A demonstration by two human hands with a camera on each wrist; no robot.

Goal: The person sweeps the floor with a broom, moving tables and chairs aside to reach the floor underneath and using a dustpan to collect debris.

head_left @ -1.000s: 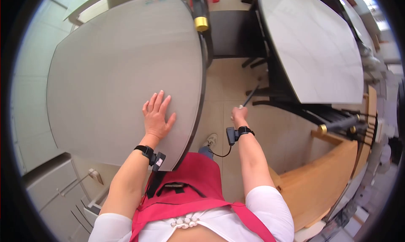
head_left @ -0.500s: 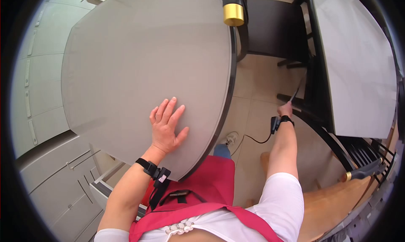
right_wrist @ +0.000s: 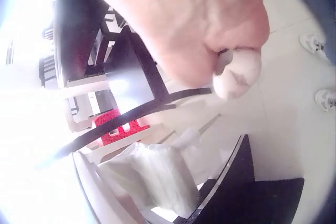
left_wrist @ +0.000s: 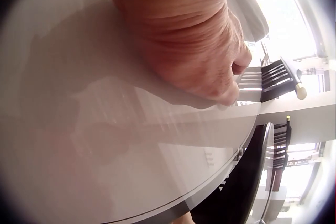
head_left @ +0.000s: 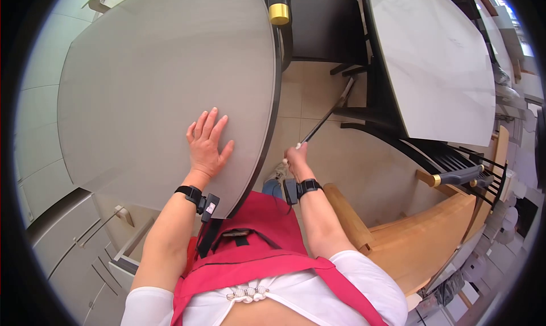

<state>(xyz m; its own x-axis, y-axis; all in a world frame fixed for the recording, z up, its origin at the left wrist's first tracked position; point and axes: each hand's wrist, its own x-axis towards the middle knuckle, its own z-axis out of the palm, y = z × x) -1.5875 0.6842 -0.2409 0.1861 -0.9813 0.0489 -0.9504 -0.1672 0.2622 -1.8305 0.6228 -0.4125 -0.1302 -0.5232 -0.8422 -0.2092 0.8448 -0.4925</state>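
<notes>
Leftmost, grey drawers [head_left: 74, 252] beside round bench [head_left: 142, 58]. On bench top near its edge, left grip [head_left: 206, 144] lies flat, fingers straight and spread, holding nothing. Over tiled floor [head_left: 352, 172], just off bench rim, right grip [head_left: 296, 158] has fingers curled tight round thin pole [head_left: 327, 116]. It slants away and down toward dark chair legs [head_left: 358, 112] between both benches. Further right, second bench [head_left: 438, 64]; wooden chair [head_left: 421, 240] near it.
</notes>
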